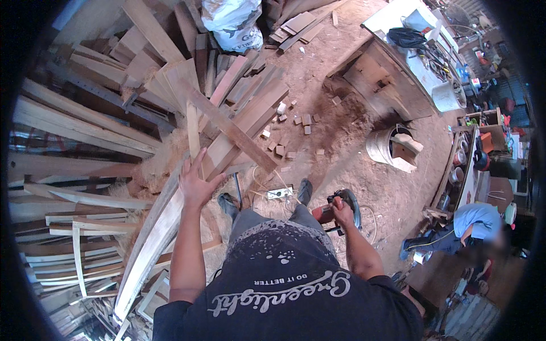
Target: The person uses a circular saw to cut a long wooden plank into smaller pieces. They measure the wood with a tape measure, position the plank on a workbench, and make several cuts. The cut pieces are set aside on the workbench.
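My left hand point(197, 182) rests with spread fingers on the end of a long pale board point(149, 258), which runs down toward the lower left. Just beyond the fingertips is a thick wooden plank point(257, 118), with a narrower brown strip of wood point(242, 139) lying slantwise across it. Low at my right side, my right hand point(342, 212) is closed round the handle of a circular saw point(354, 206) with a dark round guard and some red on its body. The saw is apart from the boards, and its blade is hard to make out.
Cut wood blocks point(307, 120) litter the dirt floor. A white power strip point(280, 192) with cords lies between my feet. Ahead right stand a bucket point(380, 146) of offcuts and a cluttered workbench point(392, 94). Stacked timber point(85, 165) fills the left; a person point(475, 221) bends at the right.
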Available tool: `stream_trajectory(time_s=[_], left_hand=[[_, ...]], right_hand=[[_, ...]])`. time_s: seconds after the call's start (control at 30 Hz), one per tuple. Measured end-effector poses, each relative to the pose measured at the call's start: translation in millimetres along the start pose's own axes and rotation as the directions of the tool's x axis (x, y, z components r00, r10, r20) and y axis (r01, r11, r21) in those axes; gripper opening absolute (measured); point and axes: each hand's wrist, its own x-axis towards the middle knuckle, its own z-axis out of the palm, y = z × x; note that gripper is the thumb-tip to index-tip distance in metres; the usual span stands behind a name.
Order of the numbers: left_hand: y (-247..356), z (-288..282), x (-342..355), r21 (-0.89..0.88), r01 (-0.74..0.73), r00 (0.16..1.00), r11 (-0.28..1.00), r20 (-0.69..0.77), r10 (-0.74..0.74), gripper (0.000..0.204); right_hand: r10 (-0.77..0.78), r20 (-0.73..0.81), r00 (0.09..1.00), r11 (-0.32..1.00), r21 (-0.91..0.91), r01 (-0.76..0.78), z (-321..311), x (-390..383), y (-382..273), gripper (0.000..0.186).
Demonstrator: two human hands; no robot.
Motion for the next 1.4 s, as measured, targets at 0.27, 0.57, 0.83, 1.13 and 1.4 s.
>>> stream_trajectory(time_s=[0.27, 0.57, 0.83, 1.13, 1.4], left_hand=[[-12.0, 7.7, -6.0, -0.042, -0.033, 0.999, 0.999, 0.003, 0.033, 0.096], [-10.9, 3.9, -7.3, 0.029, -0.006, 1.0, 1.0, 0.031, 0.005, 0.093], [0.7, -11.2, -6.9, 0.05, 0.05, 0.996, 0.997, 0.074, -0.054, 0.09], [-1.0, -15.6, -3.8, 0.018, 0.099, 0.989, 0.995, 0.111, -0.101, 0.09], [-6.3, -12.3, -1.6, -0.03, 0.093, 0.993, 0.995, 0.074, -0.091, 0.089]], right_hand=[[-0.174, -0.21, 0.962, 0.914, 0.33, 0.237, -86.2, -66.6, -107.6, 0.045], [-0.549, -0.262, 0.793, 0.615, 0.516, 0.596, -149.1, -138.3, -248.4, 0.036], [-0.6, -0.122, 0.791, 0.663, 0.476, 0.577, -138.6, -152.0, -330.4, 0.036], [-0.649, -0.047, 0.759, 0.701, 0.35, 0.621, -121.4, -152.6, -376.5, 0.04], [-0.569, 0.06, 0.82, 0.774, 0.374, 0.511, -117.7, -158.0, -402.9, 0.039]])
